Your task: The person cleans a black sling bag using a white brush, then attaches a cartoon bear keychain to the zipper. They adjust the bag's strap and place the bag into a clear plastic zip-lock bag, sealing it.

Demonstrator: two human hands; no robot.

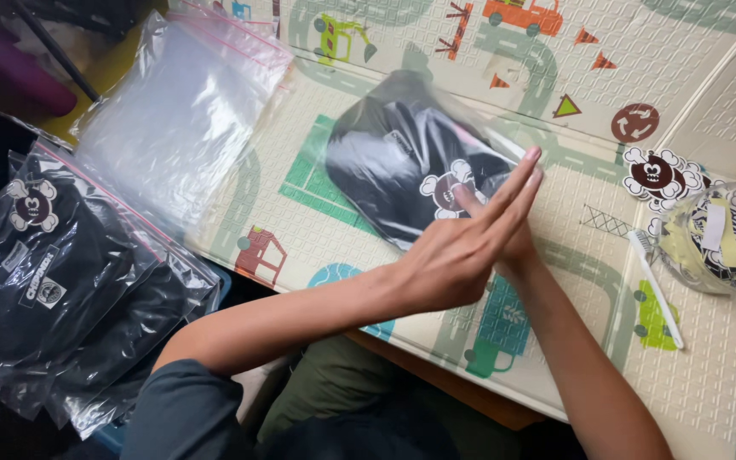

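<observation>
Near the middle of the frame, the left hand [457, 255] lay flat and open over the right hand [517, 243], fingers straight and close together, both bearing down on the lower right edge of the clear plastic bag holding a folded black garment [402, 166]. Stacked that way, the palms seemed to be pressing along the bag's edge, flattening it against the cream play mat printed with roads and vehicles [709, 77] (neither hand pinched anything). The bag lay slantwise at upper centre, glossy and wrinkled, with a white skull-and-crossbones sticker [446, 189] just beside the fingertips. To the upper left lay an empty clear zip bag with a pink seal line [176, 111]; at the left edge, more bagged black garments [53, 281] were piled. At right sat loose skull stickers [659, 175] and a clear bag of sticker scraps [726, 238].
</observation>
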